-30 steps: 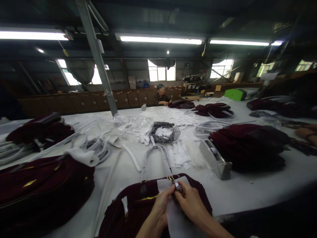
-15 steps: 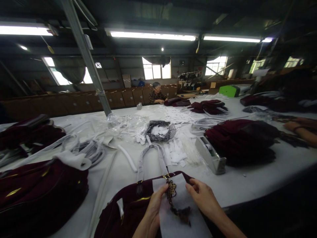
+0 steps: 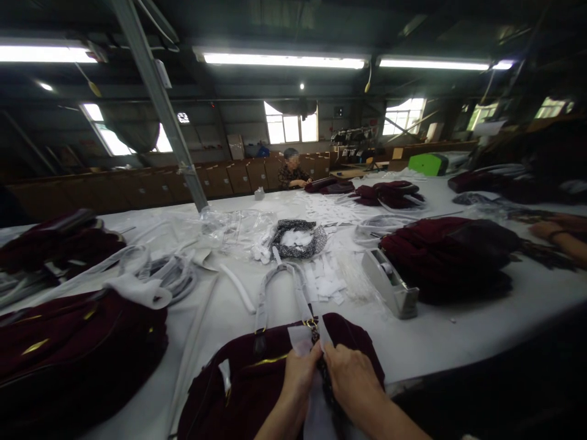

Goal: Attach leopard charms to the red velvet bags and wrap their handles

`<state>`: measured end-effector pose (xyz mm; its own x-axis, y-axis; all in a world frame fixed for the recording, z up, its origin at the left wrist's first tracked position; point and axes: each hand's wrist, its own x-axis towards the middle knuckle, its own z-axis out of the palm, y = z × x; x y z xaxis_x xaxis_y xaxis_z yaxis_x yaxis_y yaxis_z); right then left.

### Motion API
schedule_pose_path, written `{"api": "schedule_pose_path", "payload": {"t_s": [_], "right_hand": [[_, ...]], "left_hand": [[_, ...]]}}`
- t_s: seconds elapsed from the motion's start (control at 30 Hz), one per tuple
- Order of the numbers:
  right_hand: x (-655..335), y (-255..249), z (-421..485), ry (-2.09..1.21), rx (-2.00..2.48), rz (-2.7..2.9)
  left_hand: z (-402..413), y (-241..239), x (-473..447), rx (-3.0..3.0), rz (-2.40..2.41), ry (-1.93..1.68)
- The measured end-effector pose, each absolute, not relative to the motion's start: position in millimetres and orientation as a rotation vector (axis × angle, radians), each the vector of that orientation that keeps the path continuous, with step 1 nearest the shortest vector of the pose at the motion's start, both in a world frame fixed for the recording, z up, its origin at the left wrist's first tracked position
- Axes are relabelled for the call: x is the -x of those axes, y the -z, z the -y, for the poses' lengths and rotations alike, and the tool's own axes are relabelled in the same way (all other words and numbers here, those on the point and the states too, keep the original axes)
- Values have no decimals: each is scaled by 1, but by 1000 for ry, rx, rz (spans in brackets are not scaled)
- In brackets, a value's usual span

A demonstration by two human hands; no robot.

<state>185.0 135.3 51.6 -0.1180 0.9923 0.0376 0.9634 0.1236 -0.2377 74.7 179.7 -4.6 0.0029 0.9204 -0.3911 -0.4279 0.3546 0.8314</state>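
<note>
A maroon handbag (image 3: 247,373) with a gold zip lies before me, its handle (image 3: 280,272) wrapped in clear plastic and standing up behind it. A dark braided charm strap (image 3: 326,385) hangs from the gold ring (image 3: 312,322) at the handle's base. White tissue paper (image 3: 316,406) lies under the strap, its top corners sticking up beside it. My left hand (image 3: 300,373) pinches the paper's left part against the strap. My right hand (image 3: 351,373) is closed on the paper's right side, close against the left. The flower-shaped charm is hidden by the fingers.
A tape dispenser (image 3: 392,287) stands right of the bag, beside a maroon bag pile (image 3: 440,256). Another maroon bag (image 3: 68,354) is at left. White slips (image 3: 325,281) and a black-and-white mesh ring (image 3: 293,238) lie beyond. A co-worker (image 3: 292,171) sits across; another person's arm (image 3: 559,235) reaches in at right.
My right hand has moved left, bringing the paper's right side over toward the charm strap. The flat sheet is now gathered around the strap, and the charm is covered.
</note>
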Motion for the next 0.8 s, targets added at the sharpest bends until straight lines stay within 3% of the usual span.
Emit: {"api": "schedule_pose_path", "payload": {"t_s": [0.23,0.5,0.8], "right_hand": [[-181,-19,-130,200,1907,2329],[-201,-16,-121,-35,1605,2014],[-181,12,-125,361,1479,2043]], "left_hand": [[-176,3,-80,-517,-1095,-1212],[-173,1,-82,-500,-1098,-1233],[-171,5,-89,-498,-1143,-1332]]}}
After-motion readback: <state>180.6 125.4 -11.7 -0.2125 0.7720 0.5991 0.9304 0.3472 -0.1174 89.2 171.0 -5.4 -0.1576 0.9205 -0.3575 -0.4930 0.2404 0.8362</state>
